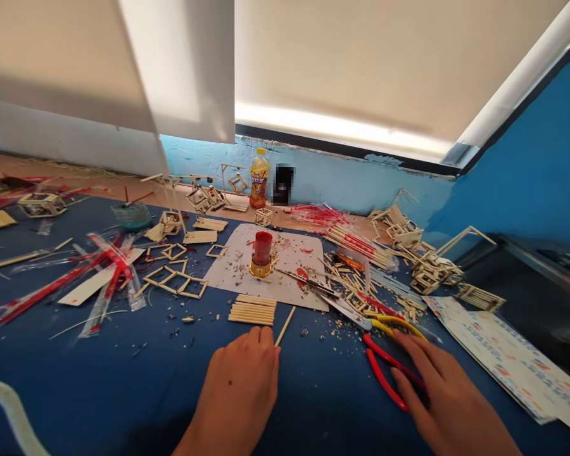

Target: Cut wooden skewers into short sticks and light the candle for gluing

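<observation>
My left hand (240,383) is closed, knuckles up, at the near edge of a row of thin wooden sticks (251,310) laid side by side. Its fingertips are hidden beneath it. One loose stick (285,325) slants beside its fingers. My right hand (449,389) is around red-handled pliers (384,380), the thumb by the handles and the fingers over them; I cannot make out the jaws. Yellow-handled scissors (346,312) lie just beyond, partly under those fingers. Behind the row, a red candle (263,248) stands in a gold base on a pale sheet (235,253) strewn with grey crumbs.
Stick frames (175,278) and red-printed plastic wrappers (111,269) lie on the left, near a glass bowl (132,215). A drink bottle (259,180) stands by the wall. Cut stick pieces (408,307), stick models (432,272) and printed cards (508,361) are on the right.
</observation>
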The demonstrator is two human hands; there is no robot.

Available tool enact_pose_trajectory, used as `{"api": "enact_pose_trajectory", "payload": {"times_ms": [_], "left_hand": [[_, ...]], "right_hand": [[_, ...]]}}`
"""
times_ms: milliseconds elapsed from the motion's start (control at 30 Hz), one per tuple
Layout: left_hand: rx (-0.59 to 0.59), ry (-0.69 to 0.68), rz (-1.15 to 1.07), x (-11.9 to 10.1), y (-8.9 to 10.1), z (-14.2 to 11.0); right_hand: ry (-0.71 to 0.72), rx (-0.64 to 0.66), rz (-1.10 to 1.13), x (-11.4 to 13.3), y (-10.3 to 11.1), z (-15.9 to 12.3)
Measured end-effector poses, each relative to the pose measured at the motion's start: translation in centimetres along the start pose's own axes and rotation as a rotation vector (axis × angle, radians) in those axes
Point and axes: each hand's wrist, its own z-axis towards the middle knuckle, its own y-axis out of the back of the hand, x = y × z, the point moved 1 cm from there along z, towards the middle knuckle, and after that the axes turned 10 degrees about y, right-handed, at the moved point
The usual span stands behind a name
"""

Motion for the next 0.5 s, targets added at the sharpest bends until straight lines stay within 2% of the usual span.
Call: {"api": "enact_pose_trajectory", "payload": {"times_ms": [67, 167, 267, 400, 500], "left_hand": [[0.008, 0.001, 0.009, 0.2, 0.3, -0.1], [0.031, 0.019, -0.001, 0.8, 0.3, -0.4], [0.056, -0.012, -0.057, 1.6, 0.1, -0.7], [0.070, -0.020, -0.186, 2.8, -0.7, -0.8], [-0.021, -0.043, -0.406, 3.5, -1.3, -0.8]], "right_hand": [[-0.067, 0.037, -0.164, -1.6, 0.7, 1.2], [-0.062, 0.148, -0.204, -2.4, 1.2, 2.6], [-0.084, 0.205, -0.172, -1.5, 1.8, 3.9], [-0.242, 0.278, -0.079, 0.4, 2.4, 5.2], [-0.332, 0.283, -0.083, 0.8, 2.5, 5.3]]}}
